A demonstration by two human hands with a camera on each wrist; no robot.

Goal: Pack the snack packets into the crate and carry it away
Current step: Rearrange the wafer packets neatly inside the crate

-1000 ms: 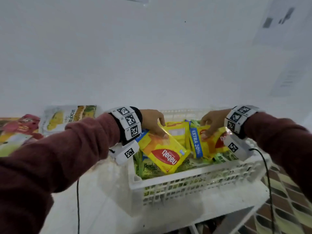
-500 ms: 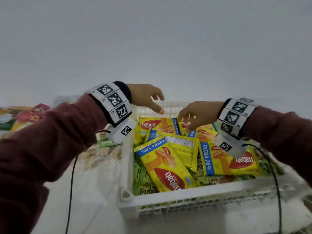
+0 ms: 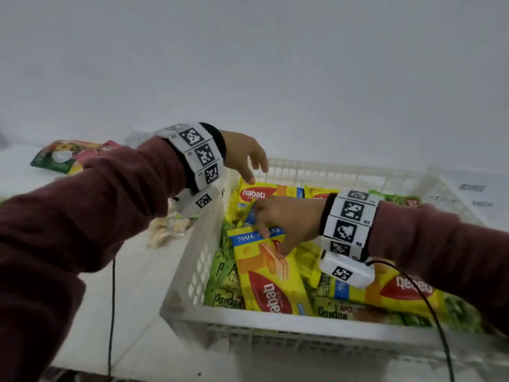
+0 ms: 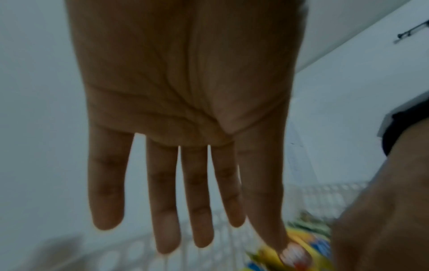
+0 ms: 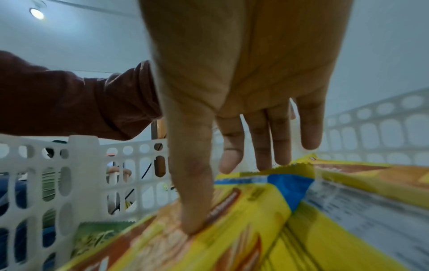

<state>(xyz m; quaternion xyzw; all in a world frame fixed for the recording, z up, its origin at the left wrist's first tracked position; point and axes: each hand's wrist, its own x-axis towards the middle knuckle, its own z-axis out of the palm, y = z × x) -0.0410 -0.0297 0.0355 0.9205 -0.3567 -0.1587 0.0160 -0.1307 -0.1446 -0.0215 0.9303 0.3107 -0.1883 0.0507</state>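
The white crate (image 3: pixel 192 274) with perforated walls sits on the white worktop (image 3: pixel 132 285), filled with snack packets. On top lie yellow wafer packets with red logos; green packets (image 3: pixel 224 288) show beneath them along the near and left sides.

The right hand (image 3: pixel 286 219) reaches down into the crate over the packets. Its grip is spread, fingers straight; in the right wrist view the thumb (image 5: pixel 192 201) presses down on the front of a yellow wafer packet (image 3: pixel 271 274), while the other fingers stretch past the packet's blue-banded end. It pinches nothing that can be seen.

The left hand (image 3: pixel 243 157) hovers above the far left corner of the crate, over another yellow packet (image 3: pixel 261 194) lying against the back wall. Its grip is spread too: the left wrist view shows the palm flat and all fingers (image 4: pixel 162 201) straight and slightly apart, holding nothing.

Both arms wear dark red sleeves (image 3: pixel 91 213) and white wristbands with black square markers.

More packets (image 3: pixel 66 157) lie on the worktop to the far left, well apart from the crate, and a pale packet (image 3: pixel 168 230) lies just beside its left wall
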